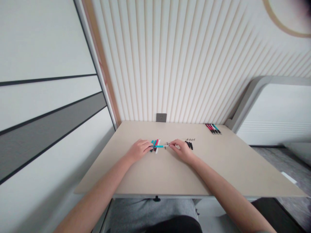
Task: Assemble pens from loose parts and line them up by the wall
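My left hand (141, 150) pinches the dark end of a light-blue pen barrel (159, 146), held level above the table. From the barrel's right end a thin white refill (166, 146) sticks out, its far tip between the closed thumb and fingers of my right hand (181, 149). Beneath and behind the barrel lie loose pen barrels in teal, red and white (157, 141), partly covered by my left hand and the blue barrel. Small dark springs or similar pieces (167, 143) lie between my hands. Just past my right hand are several black grips (189, 144), partly hidden by it.
Several small metallic tips (190, 139) lie in a row behind the black grips. Assembled-looking pens (213, 128) in red, white, black and blue lie side by side at the back right of the beige table (155, 178). A ribbed wall with a dark socket (161, 117) stands behind.
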`<state>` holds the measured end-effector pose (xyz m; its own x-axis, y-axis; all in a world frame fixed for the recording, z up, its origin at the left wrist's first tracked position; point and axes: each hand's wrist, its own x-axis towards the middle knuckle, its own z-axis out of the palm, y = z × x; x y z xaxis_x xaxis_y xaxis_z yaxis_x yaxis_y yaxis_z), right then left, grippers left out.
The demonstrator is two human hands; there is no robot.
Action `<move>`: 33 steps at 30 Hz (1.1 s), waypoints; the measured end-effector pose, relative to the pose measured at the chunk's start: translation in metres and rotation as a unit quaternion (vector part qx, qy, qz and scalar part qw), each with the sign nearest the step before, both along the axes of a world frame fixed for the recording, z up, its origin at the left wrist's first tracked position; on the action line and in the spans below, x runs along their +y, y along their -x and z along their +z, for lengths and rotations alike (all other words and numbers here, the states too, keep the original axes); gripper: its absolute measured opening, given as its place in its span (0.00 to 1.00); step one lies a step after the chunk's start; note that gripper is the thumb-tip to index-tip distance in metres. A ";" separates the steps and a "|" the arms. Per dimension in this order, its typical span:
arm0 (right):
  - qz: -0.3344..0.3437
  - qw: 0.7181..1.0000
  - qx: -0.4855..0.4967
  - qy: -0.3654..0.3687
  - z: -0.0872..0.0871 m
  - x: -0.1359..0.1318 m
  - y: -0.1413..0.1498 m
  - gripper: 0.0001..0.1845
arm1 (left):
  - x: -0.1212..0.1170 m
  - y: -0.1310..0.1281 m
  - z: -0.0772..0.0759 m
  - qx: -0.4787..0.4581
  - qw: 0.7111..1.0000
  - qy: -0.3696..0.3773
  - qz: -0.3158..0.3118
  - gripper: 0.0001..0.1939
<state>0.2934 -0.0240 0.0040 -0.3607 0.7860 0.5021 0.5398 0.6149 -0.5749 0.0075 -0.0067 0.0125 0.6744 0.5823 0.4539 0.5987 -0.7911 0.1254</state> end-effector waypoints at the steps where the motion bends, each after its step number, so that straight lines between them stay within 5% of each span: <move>1: -0.001 1.000 0.003 -0.001 0.000 0.001 0.000 0.11 | 0.000 -0.001 -0.001 0.002 1.000 -0.001 0.002 0.12; 10: -0.016 0.999 -0.030 -0.023 0.003 0.008 -0.009 0.13 | 0.003 -0.001 -0.002 -0.011 0.999 -0.006 0.041 0.13; 16: -0.196 0.973 -0.116 -0.030 0.001 0.022 -0.049 0.12 | 0.002 0.001 0.000 -0.015 0.998 0.001 0.060 0.12; 20: -0.257 0.948 -0.185 0.008 -0.006 0.025 -0.072 0.12 | 0.003 0.001 -0.001 -0.015 0.998 0.007 0.056 0.12; 33: -0.279 0.918 -0.280 -0.029 -0.016 0.026 -0.063 0.13 | 0.002 0.000 -0.001 -0.006 0.998 0.007 0.056 0.11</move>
<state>0.3561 0.0016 -0.0119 -0.1240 0.9050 0.4070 0.9811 0.1733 -0.0865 0.0073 -0.0043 0.0119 0.5995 0.6593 0.4538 0.6810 -0.7181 0.1436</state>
